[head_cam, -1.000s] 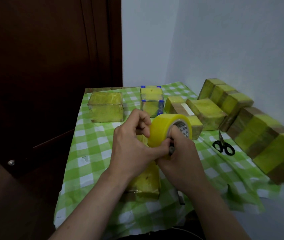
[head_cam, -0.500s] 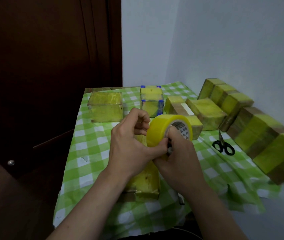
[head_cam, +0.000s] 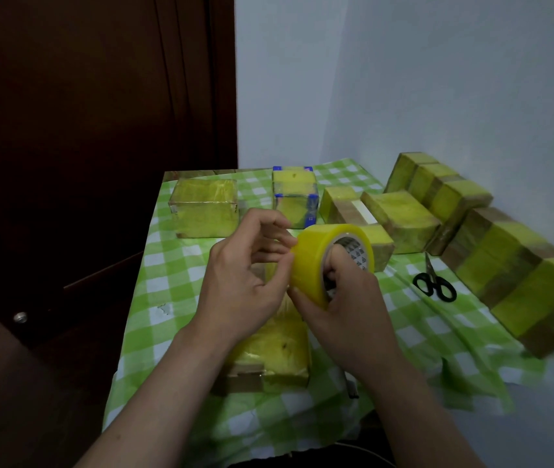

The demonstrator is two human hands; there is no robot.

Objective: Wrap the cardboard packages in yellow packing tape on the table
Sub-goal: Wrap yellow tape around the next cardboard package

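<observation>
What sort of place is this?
Probably a room at home: a table with a green checked cloth in a corner, a dark wooden door beside it, taped boxes along the wall.

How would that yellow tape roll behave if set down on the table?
The tape roll is round, so on its rim it would probably roll; laid flat it should stay. It looks thickly wound, so likely stiff and fairly heavy. The right hand hooks its hollow core, probably an easy grip.

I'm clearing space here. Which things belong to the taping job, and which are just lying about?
Job: tape roll, gripped by the right hand, left hand picking at it; partly wrapped package beneath; scissors, probably for cutting.
Lying about: blue-edged box; dark pen-like thing.
</observation>
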